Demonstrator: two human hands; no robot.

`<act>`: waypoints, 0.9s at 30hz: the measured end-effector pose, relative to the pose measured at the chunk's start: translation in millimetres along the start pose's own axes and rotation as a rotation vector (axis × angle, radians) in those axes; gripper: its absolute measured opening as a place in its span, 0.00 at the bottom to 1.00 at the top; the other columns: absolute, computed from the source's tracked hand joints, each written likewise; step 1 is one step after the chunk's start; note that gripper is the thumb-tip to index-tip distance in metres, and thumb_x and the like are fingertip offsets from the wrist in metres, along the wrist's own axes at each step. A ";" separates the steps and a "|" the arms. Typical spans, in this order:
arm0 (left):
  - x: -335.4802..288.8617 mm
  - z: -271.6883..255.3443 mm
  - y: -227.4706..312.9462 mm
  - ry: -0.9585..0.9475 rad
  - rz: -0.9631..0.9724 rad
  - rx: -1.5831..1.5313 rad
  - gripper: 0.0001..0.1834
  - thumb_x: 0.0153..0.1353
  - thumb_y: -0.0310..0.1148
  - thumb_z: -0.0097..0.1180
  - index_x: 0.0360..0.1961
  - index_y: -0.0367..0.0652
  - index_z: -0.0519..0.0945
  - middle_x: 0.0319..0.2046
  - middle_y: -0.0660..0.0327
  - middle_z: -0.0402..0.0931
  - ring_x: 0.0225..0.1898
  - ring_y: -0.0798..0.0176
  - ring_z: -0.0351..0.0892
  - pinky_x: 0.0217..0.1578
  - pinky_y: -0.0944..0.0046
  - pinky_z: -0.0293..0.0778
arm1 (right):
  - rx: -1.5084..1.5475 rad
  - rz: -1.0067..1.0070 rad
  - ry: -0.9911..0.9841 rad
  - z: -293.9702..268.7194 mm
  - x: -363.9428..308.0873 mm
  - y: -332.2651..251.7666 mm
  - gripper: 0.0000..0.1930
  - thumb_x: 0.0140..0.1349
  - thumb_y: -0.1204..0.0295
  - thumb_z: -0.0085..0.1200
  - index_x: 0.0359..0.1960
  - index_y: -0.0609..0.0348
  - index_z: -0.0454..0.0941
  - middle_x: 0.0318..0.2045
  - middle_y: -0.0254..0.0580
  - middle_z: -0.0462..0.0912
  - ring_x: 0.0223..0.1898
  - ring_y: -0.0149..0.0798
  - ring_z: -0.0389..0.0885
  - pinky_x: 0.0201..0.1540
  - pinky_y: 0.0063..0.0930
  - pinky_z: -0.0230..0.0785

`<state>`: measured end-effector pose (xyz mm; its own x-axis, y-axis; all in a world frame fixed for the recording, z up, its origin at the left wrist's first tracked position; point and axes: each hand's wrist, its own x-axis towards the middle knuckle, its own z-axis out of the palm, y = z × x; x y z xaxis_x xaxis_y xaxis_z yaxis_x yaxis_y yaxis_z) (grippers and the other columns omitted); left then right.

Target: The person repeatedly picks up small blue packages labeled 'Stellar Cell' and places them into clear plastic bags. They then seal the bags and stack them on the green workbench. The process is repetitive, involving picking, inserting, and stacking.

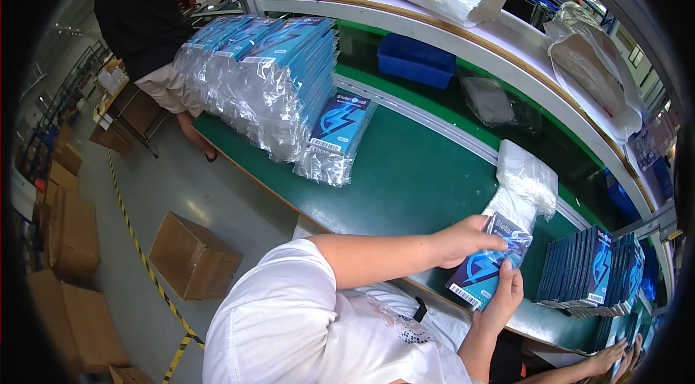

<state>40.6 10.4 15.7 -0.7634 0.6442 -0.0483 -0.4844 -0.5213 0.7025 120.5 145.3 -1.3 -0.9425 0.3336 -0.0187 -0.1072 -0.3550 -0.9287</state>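
Both my hands grip one flat dark-blue box (474, 279) with a lightning-bolt design, held tilted over the near edge of the green table. My left hand (470, 241) pinches its upper end, where clear plastic film lies over the print. My right hand (504, 296) holds its right side, thumb on the front face. Just beyond the box, a pile of clear plastic bags (527, 175) lies on the table, its near end reaching to the box. Whether the film on the box is part of that pile, I cannot tell.
Bagged blue boxes (289, 69) stand in tall rows at far left, with one bagged box (339, 127) beside them. Unbagged boxes (579, 268) stand at right, near another person's hands (615, 361). A blue bin (416, 60) sits under the shelf (449, 26). An open carton (192, 257) is on the floor.
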 end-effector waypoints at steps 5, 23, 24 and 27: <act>3.0 -6.5 18.9 0.063 0.115 -0.163 0.16 0.58 0.21 0.51 0.48 0.32 0.71 0.43 0.54 0.76 0.42 0.62 0.78 0.46 0.62 0.75 | -0.291 -0.019 -0.318 17.9 -10.2 -43.5 0.34 0.48 0.79 0.63 0.59 0.64 0.64 0.33 0.37 0.79 0.31 0.26 0.75 0.38 0.17 0.67; -57.1 -3.8 26.2 0.103 -0.243 -0.031 0.23 0.59 0.39 0.48 0.53 0.39 0.70 0.50 0.57 0.70 0.47 0.64 0.73 0.47 0.64 0.70 | -0.592 -0.618 -0.824 69.3 -12.8 -41.2 0.18 0.53 0.78 0.56 0.48 0.63 0.72 0.39 0.48 0.77 0.39 0.46 0.75 0.43 0.33 0.67; -64.5 -3.3 38.3 0.193 -0.159 -0.015 0.23 0.57 0.32 0.50 0.54 0.37 0.70 0.51 0.56 0.70 0.47 0.64 0.73 0.47 0.66 0.71 | -0.544 -0.666 -0.817 70.6 -12.1 -43.5 0.20 0.53 0.76 0.57 0.49 0.64 0.71 0.40 0.48 0.77 0.39 0.47 0.75 0.43 0.34 0.67; -79.3 -20.4 77.0 0.361 0.350 0.254 0.26 0.54 0.19 0.47 0.57 0.32 0.66 0.54 0.53 0.68 0.53 0.62 0.70 0.53 0.65 0.67 | -0.509 -0.721 -0.776 62.5 -6.0 -51.5 0.24 0.53 0.73 0.58 0.52 0.66 0.70 0.39 0.49 0.77 0.39 0.47 0.75 0.44 0.35 0.68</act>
<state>55.2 -92.2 59.1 -0.9795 0.2013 0.0096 -0.0921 -0.4897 0.8670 111.9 107.0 69.8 -0.6744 -0.3690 0.6395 -0.7218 0.1471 -0.6763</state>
